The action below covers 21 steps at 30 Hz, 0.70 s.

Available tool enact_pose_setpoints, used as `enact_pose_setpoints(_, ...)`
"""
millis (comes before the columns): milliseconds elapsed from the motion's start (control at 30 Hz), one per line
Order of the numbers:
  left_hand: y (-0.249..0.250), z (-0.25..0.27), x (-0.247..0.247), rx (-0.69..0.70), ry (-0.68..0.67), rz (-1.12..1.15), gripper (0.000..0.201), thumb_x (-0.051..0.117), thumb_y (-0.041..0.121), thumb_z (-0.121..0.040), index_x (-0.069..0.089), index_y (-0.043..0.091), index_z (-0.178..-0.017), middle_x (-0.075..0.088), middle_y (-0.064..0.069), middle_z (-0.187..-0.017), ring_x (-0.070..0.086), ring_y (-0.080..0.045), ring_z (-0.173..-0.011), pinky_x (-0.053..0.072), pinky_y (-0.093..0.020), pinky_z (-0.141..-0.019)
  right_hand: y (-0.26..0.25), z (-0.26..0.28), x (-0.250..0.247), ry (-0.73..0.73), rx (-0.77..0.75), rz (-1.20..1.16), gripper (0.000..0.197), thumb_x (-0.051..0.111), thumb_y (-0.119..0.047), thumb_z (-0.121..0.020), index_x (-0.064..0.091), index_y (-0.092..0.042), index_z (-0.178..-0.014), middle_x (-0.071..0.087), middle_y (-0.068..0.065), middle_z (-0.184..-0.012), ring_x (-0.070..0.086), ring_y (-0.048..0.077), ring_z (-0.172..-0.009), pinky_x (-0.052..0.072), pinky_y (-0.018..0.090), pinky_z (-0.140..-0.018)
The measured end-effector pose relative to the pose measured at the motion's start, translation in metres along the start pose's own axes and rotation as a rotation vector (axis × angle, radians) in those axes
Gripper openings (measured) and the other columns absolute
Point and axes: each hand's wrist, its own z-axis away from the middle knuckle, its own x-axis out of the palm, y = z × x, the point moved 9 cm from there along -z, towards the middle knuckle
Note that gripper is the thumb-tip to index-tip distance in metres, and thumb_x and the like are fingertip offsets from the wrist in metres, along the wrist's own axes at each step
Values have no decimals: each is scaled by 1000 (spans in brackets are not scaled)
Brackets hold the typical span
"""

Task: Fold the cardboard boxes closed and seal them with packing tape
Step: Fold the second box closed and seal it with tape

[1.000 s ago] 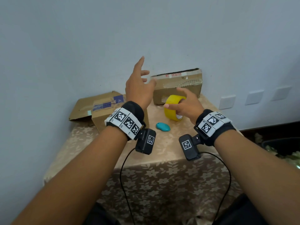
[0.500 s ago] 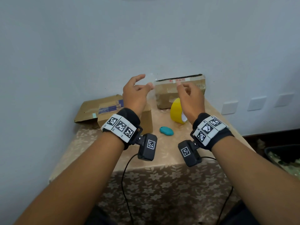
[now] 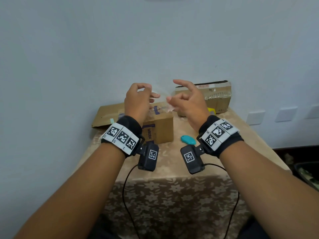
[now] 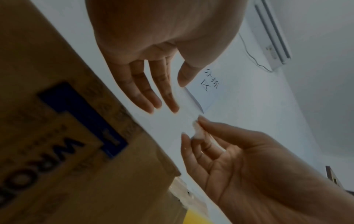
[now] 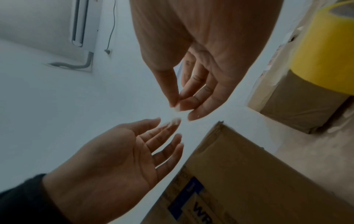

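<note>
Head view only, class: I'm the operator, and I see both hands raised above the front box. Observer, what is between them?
Observer: In the left wrist view, the right hand pinches the crumpled end of a clear tape strip between thumb and forefinger.
Operator: And the left hand?
Observer: The right wrist view shows the left hand palm up, fingers nearly straight, with a whitish bit of tape on one fingertip.
Operator: Where is the roll?
Observer: The yellow tape roll sits close in front of the far box.
</note>
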Motion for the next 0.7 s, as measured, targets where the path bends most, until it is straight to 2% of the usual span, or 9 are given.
enact_pose_setpoints(100, 2, -1, -12, 51, 29, -79, 13, 54, 30, -102, 56, 23, -114, 75, 2, -84, 66, -8, -62, 64, -42, -71, 2, -1, 19, -52, 0, 17, 59, 76, 0, -89, 52, -14, -140, 66, 5, -66, 70, 22, -71, 61, 37, -74)
enact_pose_setpoints(167, 1, -2, -17, 57, 43, -66, 17, 56, 29, -102, 54, 24, -118, 72, 1, -87, 65, -9, -65, 64, -40, -68, 1, -2, 29, -65, -14, 55, 59, 76, 0, -89, 52, -14, -140, 68, 6, -69, 71, 22, -71, 62, 38, -74)
enact_pose_setpoints(333, -5, -1, -18, -23, 28, 18, 28, 58, 30, -101, 49, 31, -127, 61, -2, -100, 61, -11, -76, 60, -39, -77, -2, -4, 48, -65, -41, 118, 64, 77, -3, -89, 48, -15, -145, 71, 10, -73, 73, 25, -74, 63, 47, -81)
enact_pose_setpoints(433, -9, -5, -27, -77, 74, 58, 20, 61, 34, -97, 54, 35, -116, 54, -4, -120, 60, -16, -99, 58, -45, -90, 1, -4, 50, -51, -4, 117, 72, 76, -1, -88, 43, -16, -150, 72, 15, -77, 75, 29, -78, 64, 45, -83)
enact_pose_setpoints(500, -16, -8, -34, -116, 110, 134, 13, 66, 30, -95, 59, 29, -107, 59, 1, -115, 60, -13, -92, 59, -46, -90, 1, -5, 47, -58, 35, 105, 74, 76, 0, -88, 42, -17, -152, 71, 20, -81, 75, 31, -79, 64, 41, -81)
enact_pose_setpoints(567, -24, -11, -40, -132, 147, 212, 11, 72, 19, -92, 65, 21, -101, 68, 3, -104, 63, -12, -81, 62, -40, -82, 1, -5, 45, -77, 68, 111, 74, 77, 1, -88, 43, -17, -151, 70, 22, -84, 75, 28, -77, 64, 39, -78)
enact_pose_setpoints(633, -29, -12, -43, -161, 166, 296, 11, 74, 9, -89, 69, 15, -96, 72, -1, -100, 67, -14, -82, 59, -29, -73, 1, -4, 45, -88, 85, 110, 73, 77, 2, -87, 45, -17, -150, 69, 23, -82, 74, 29, -76, 64, 41, -77)
enact_pose_setpoints(700, -33, -11, -43, -206, 162, 367, 13, 75, 3, -87, 69, 11, -96, 73, -8, -100, 69, -16, -85, 56, -22, -70, -1, -4, 47, -94, 92, 101, 71, 77, 5, -86, 47, -15, -148, 68, 27, -83, 73, 32, -77, 64, 44, -78)
